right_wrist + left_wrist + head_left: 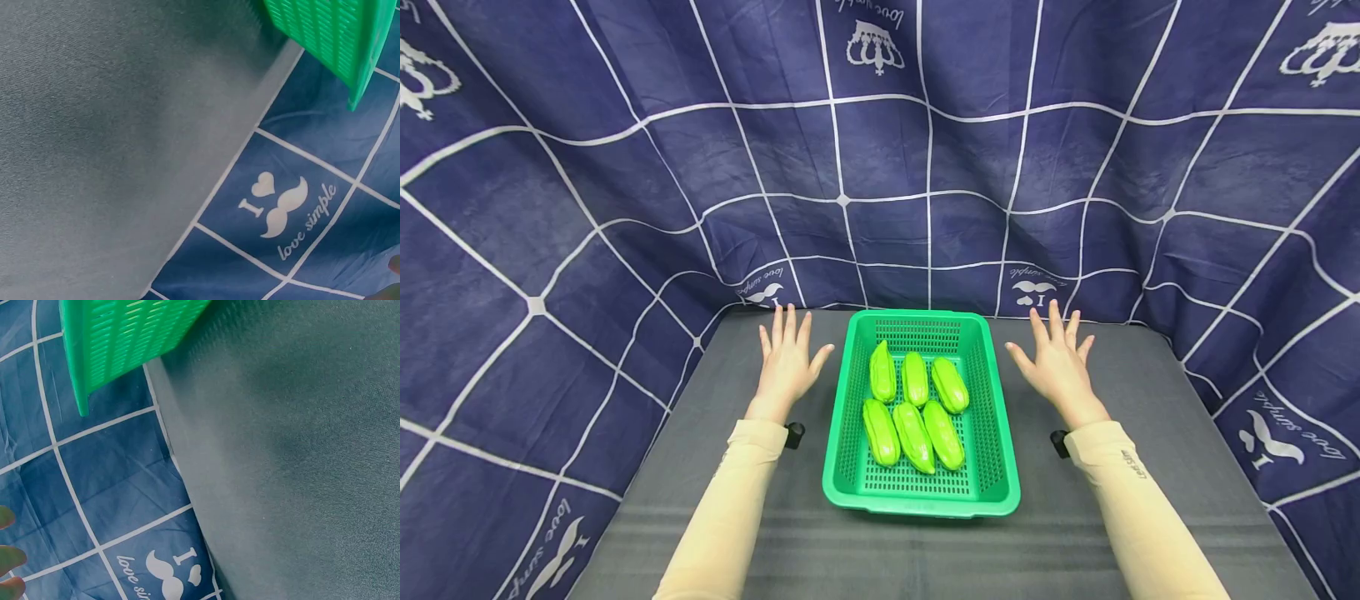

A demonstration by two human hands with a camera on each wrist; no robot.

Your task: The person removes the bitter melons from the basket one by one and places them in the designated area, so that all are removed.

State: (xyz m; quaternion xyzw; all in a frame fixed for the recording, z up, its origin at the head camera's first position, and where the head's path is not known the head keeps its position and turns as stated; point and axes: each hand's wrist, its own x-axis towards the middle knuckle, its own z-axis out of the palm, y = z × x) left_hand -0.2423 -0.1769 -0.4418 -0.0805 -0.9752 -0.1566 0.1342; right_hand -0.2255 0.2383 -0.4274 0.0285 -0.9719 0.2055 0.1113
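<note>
A green plastic basket [921,505] with slotted walls stands on the grey table between the two hands. Inside lie several bright green, ridged vegetables [914,379], shaped like bitter melons, in two rows. To the basket's left is the left hand [786,362], its fingers straight and spread, holding nothing. Across from it, on the right side, the right hand [1057,362] also has spread, straight fingers and holds nothing. Both hands are apart from the basket. In the left wrist view, fingertips [11,557] show at the lower left, with the basket's wall [134,337] above.
Grey cloth [715,483] covers the table. A dark blue curtain [887,225] with white grid lines and printed lettering rises behind it and along both sides. Each wrist wears a black strap-mounted device, such as the left one [794,435].
</note>
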